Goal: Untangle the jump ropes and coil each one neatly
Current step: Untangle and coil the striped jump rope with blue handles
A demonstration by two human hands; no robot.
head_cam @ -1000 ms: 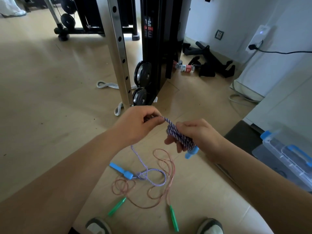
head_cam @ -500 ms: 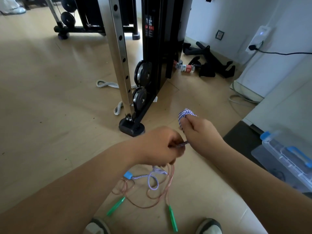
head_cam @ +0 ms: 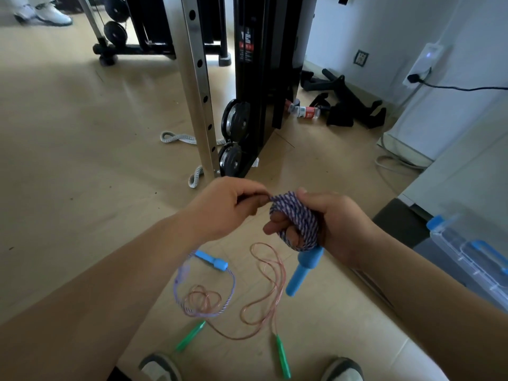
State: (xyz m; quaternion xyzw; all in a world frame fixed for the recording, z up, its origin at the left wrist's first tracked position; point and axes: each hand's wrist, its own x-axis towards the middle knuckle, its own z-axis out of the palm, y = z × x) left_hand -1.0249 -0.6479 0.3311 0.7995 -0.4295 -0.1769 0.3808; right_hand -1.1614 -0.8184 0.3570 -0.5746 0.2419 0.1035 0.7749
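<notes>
Where my left hand (head_cam: pixel 228 204) meets the striped rope (head_cam: pixel 299 215), my curled fingers cover the pinch itself, so I can only see the strand come out between thumb and forefinger, right against the coil. My left forearm hides the stretch that drops from that pinch toward the floor (head_cam: pixel 82 160), and the piece that shows below my wrist is blurred. The wraps cover my right palm, and I cannot tell how the blue handle (head_cam: pixel 302 270) is fixed under them. It hangs straight down from the bottom of my right hand (head_cam: pixel 335 226). That hand is turned knuckles outward and its fingers (head_cam: pixel 275 226) are curled inside a thick bundle of turns, with the tips poking out toward my left hand. The two hands are almost touching, and both wrists are level. The rope is twisted cord in purple and white, and looks soft and matte. Below my left wrist its loose end curves in an open loop to a second blue handle (head_cam: pixel 211 261), a smooth plastic one lying flat. A thin, glossy pink rope (head_cam: pixel 264 284) sprawls in loops beneath both hands, and one loop overlaps the striped loop. It ends in a left green handle (head_cam: pixel 191 335) and a right green handle (head_cam: pixel 283 356) near my shoes (head_cam: pixel 159 367), which the bottom edge cuts off.
</notes>
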